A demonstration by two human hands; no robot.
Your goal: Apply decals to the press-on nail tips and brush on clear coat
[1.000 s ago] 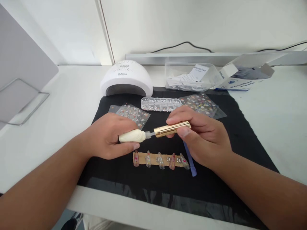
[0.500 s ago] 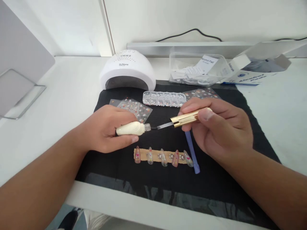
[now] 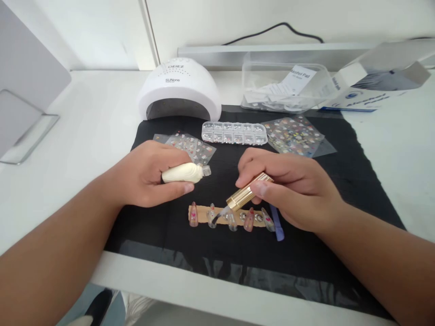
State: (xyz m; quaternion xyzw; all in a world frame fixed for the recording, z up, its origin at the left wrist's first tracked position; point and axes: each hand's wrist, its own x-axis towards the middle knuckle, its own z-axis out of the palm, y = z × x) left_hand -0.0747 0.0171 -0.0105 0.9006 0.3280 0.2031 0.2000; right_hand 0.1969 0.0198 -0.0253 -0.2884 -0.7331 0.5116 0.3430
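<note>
Head view, only one there is.

Left hand (image 3: 149, 179) wrapped around the bottle (image 3: 183, 172): fingers curled over the body, thumb under it. The bottle lies roughly level, open neck pointing right, held just above the mat (image 3: 343, 181). Cream body, small, looks light; surface seems smooth and likely slick, so the full wrap on the body is the right hold. With the neck open and the bottle tipped, liquid could reach the lip.

Right hand (image 3: 288, 188) pinches the brush cap (image 3: 249, 192), thumb below and fingers over the top. The gold cap is ribbed, so decent grip; thin and stiff, take it mid-length as held. Brush points down-left, tip at the second nail from the left on the nail strip (image 3: 229, 217); can't tell if the bristles are touching. Bristles are soft, so expect flex under any pressure.

Strip sits on the mat near the front edge, between the hands, five nail tips in a row on a tan backing. Tips look tiny, light, probably only tacked on; a hard stroke could shift one.

A blue stick (image 3: 277, 226) lies just right of the strip, partly under the right hand. Lamp (image 3: 179, 88), bead box (image 3: 234, 133) and sticker sheets (image 3: 294, 135) are behind, well apart.
</note>
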